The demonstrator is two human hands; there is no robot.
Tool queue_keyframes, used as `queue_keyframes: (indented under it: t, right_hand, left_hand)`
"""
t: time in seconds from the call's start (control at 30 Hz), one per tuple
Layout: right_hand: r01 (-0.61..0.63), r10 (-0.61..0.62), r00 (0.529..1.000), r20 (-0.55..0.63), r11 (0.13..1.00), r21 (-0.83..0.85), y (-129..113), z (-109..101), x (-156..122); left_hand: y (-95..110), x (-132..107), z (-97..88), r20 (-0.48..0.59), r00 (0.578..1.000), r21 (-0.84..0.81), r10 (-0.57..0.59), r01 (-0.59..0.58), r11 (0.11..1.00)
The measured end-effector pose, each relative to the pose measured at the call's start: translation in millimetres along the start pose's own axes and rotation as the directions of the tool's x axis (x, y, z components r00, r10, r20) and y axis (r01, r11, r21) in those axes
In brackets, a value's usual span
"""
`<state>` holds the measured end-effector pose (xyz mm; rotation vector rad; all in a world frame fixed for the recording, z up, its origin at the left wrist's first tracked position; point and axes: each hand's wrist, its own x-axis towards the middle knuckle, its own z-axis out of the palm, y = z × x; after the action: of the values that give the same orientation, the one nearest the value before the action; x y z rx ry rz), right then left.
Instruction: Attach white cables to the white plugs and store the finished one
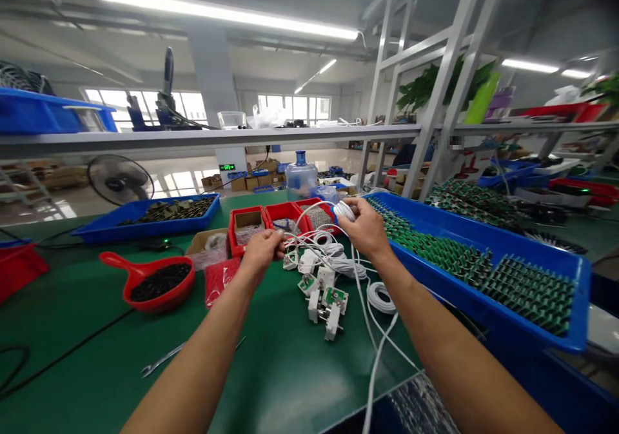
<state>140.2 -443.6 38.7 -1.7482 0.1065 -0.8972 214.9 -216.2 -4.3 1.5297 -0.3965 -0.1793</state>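
Observation:
My right hand [366,227] is closed on a coiled white cable [343,211], held above the bench. To its left, my left hand [262,251] pinches a thin white cable end between thumb and fingers. Loose loops of white cable [333,250] run between and below both hands. Several white plug housings [316,305] lie in a cluster beneath, some with a green circuit board [336,297] showing. Another white cable coil [381,297] rests on the green bench, under my right forearm.
Red bins [246,248] of small parts stand behind my hands. A long blue tray [578,279] of green circuit boards is at right. A red scoop [162,298] of black parts, a red bag [220,279] and a wrench [162,361] lie left. A blue tray [91,231] sits farther back.

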Motion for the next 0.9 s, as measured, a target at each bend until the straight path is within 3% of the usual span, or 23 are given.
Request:
queue_keyframes:
  t: [0.07, 0.17, 0.27, 0.37, 0.43, 0.53, 0.63, 0.73, 0.9]
  right_hand:
    - [-0.159, 0.153, 0.987, 0.044, 0.938, 0.308, -10.5, 26.2, -6.2]
    - [-0.313, 0.250, 0.948, 0.195, 0.837, 0.448, -21.9, 67.6, -35.0]
    - [-0.476, 0.302, 0.872, 0.386, 0.708, 0.521, -34.2, 116.2, -79.7]
    - [-0.625, 0.279, 0.752, 0.597, 0.593, 0.509, -47.6, 171.9, -127.4]
    - [-0.737, 0.238, 0.641, 0.729, 0.457, 0.499, -53.8, 206.5, -156.3]
    - [-0.823, 0.186, 0.534, 0.825, 0.338, 0.456, -55.6, 244.7, -192.6]
    - [-0.829, 0.209, 0.497, 0.842, 0.401, 0.390, -48.9, 266.9, -217.8]
    - [-0.807, 0.239, 0.518, 0.821, 0.456, 0.376, -36.5, 282.4, -228.9]
    - [-0.839, 0.265, 0.521, 0.811, 0.337, 0.428, -11.6, 296.7, -223.0]
  left_hand:
    - [-15.3, -5.6, -24.6, -0.065, 0.998, 0.114, -0.003, 0.010, 0.993]
    - [-29.0, -33.2, -58.3, -0.143, 0.988, 0.242, 0.052, -0.016, 0.970]
    - [-20.9, -74.2, -83.1, -0.123, 0.980, 0.266, 0.158, -0.121, 0.956]
    - [-1.8, -107.7, -105.3, -0.098, 0.964, 0.154, 0.248, -0.231, 0.961]
    - [5.5, -120.3, -124.8, -0.194, 0.958, 0.165, 0.211, -0.180, 0.970]
    - [1.7, -132.0, -162.4, -0.323, 0.933, 0.368, 0.161, -0.033, 0.929]
    - [-9.0, -146.3, -198.2, -0.359, 0.914, 0.521, 0.190, 0.027, 0.853]
    - [-13.6, -164.1, -221.2, -0.326, 0.929, 0.562, 0.173, 0.043, 0.826]
    - [-4.2, -188.8, -244.0, -0.221, 0.967, 0.658, 0.127, 0.052, 0.751]
